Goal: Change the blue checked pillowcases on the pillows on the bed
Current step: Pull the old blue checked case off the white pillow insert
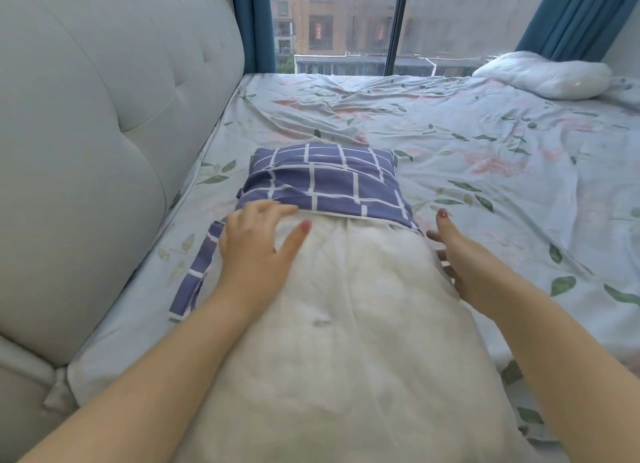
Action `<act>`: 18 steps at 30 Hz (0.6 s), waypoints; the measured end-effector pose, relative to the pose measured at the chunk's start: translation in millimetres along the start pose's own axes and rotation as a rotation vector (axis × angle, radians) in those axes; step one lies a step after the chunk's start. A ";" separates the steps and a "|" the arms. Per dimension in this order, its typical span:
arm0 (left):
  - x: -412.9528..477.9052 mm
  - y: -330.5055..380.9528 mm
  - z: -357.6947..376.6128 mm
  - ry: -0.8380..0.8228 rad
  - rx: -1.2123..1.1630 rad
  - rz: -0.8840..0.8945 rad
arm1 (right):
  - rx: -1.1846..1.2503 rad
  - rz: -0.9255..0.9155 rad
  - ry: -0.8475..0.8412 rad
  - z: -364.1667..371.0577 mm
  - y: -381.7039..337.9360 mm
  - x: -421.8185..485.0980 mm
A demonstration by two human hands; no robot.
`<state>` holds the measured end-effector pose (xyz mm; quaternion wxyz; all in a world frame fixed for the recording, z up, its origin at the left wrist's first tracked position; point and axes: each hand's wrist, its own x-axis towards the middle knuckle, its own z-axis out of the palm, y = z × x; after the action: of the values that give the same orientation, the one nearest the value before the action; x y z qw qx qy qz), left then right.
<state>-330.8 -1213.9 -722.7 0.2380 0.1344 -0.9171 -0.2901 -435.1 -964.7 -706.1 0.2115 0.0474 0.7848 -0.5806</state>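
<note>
Lying lengthwise, the white pillow (346, 306) is found on the bed sheet (485, 143) with its long axis running straight away from the person. Its near end is close to the body and its far end points toward the window (346, 19).

The blue checked pillowcase (329, 182) is seen bunched over the far end of the pillow only, with its open hem lying across the pillow's width. A loose strip (197, 279) of the same cloth trails off the pillow's left side, between the pillow and the headboard (104, 133).

The left hand (258, 244) is laid flat on top of the pillow, left of its centre line. Its fingers are relaxed and spread, with the fingertips at the hem, and no grip is shown. The right hand (460, 254) is set against the pillow's right flank with the thumb raised. Its fingers are extended and partly hidden by the pillow's edge, and nothing is grasped.

The left hand is judged the nearer to the hem. Removal is judged part done. The case would have to be drawn off along the long axis, away from the person, with the hem taken up first.

A second bare pillow (543, 76) is noted well beyond the white pillow's far right.
</note>
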 end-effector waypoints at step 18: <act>-18.2 55.5 15.6 -0.296 -0.212 -0.134 | 0.053 -0.362 -0.039 42.3 19.3 -35.8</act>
<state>-329.4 -1155.4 -707.3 0.0933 0.1249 -0.8954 -0.4170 -384.8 -991.8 -719.5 0.1173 -0.1001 0.7608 -0.6305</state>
